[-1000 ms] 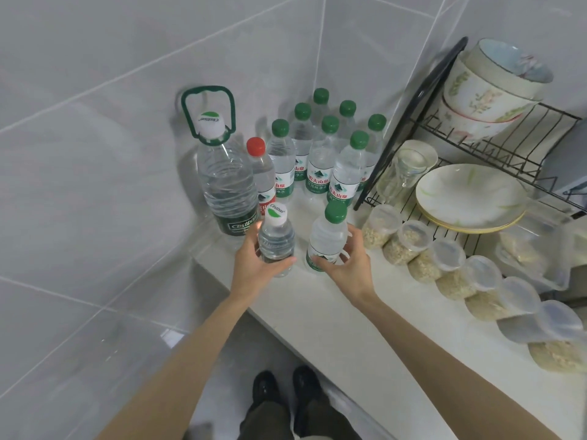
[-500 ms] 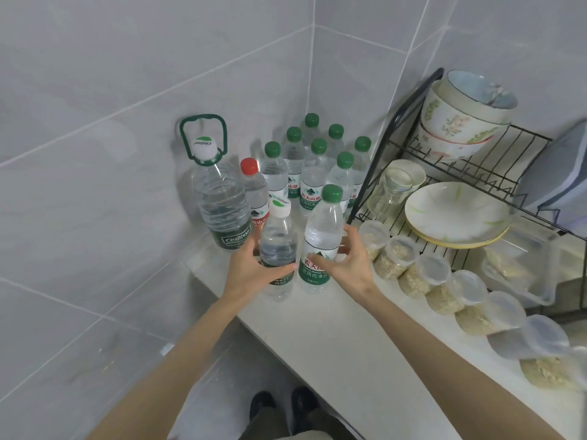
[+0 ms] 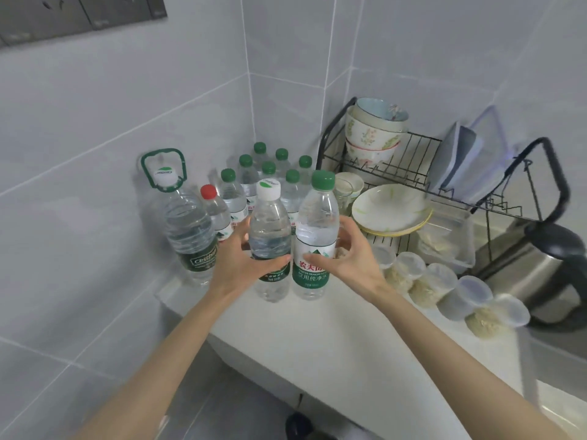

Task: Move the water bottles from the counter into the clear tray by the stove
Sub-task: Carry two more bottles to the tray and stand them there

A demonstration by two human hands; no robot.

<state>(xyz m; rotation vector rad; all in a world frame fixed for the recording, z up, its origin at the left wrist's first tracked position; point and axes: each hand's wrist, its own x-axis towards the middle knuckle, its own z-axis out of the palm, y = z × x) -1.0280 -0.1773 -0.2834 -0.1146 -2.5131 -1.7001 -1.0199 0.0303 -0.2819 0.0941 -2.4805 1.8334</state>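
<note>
My left hand [image 3: 244, 260] grips a clear water bottle with a white cap [image 3: 270, 236], held upright just above the white counter [image 3: 333, 344]. My right hand [image 3: 347, 258] grips a clear bottle with a green cap [image 3: 314, 236] right beside it, also upright and lifted. Behind them in the corner stand several small green-capped bottles [image 3: 268, 173], one red-capped bottle [image 3: 216, 211] and a large bottle with a green carry handle [image 3: 187, 223]. No clear tray or stove can be made out.
A black dish rack [image 3: 413, 154] with stacked bowls [image 3: 371, 131], plates [image 3: 392, 208] and lids stands at the right. A row of lidded tubs of grain [image 3: 444, 287] lies along the counter. A steel kettle [image 3: 546, 274] sits at the far right. Tiled walls close the corner.
Both hands have closed on the two front bottles and raised them off the counter toward me. My view has tilted up, so the kettle and more of the rack show.
</note>
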